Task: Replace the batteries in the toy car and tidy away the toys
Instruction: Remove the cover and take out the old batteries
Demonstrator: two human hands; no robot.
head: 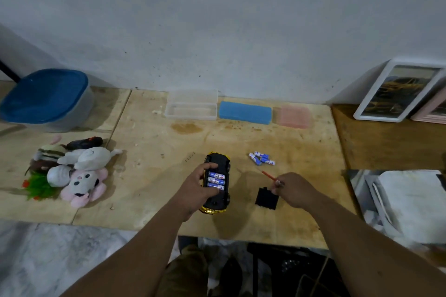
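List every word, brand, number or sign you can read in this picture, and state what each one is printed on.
None can be read.
Batteries in the toy car: blue and white label print, too blurred to read.
Loose batteries on the table: the same print, too small to read.
Framed picture: an image only, no legible lettering.

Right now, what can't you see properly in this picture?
- Head view: part of the upturned yellow toy car's battery bay, hidden by the left hand.
- Blue lidded tub's contents, hidden by its lid.
- Loose blue-and-white batteries' labels, too small.
- White-framed picture, cut off at the right edge.
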